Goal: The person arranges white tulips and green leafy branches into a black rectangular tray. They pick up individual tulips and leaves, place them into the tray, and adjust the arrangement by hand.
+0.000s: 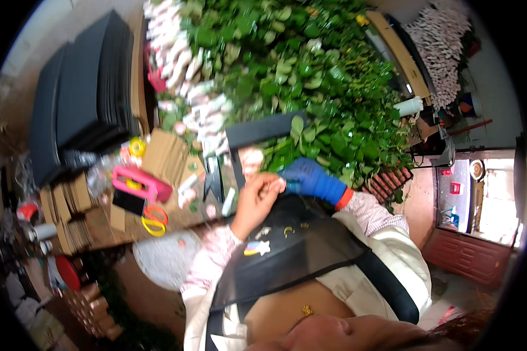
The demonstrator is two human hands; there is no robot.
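Note:
My bare left hand [257, 198] is closed, fingertips pinched together in front of my black apron [301, 234]. It meets my right hand [311, 180], which wears a blue glove with a red cuff and has its fingers curled. A small pale pink bit shows between the two hands, too small to name. Just beyond them, a black angled strip [266, 130] lies over the work table. Pale pink flower heads [252, 159] show inside its corner, with leafy green stems [281, 153] running right from them.
A large heap of leafy stems [298, 64] covers the far table, with wrapped pale flower heads [208, 120] along its left side. At left are black folded boards [96, 82], a pink tape dispenser [143, 182], yellow-handled scissors [154, 222] and cardboard pieces [164, 155]. A round grey stool [167, 260] stands below.

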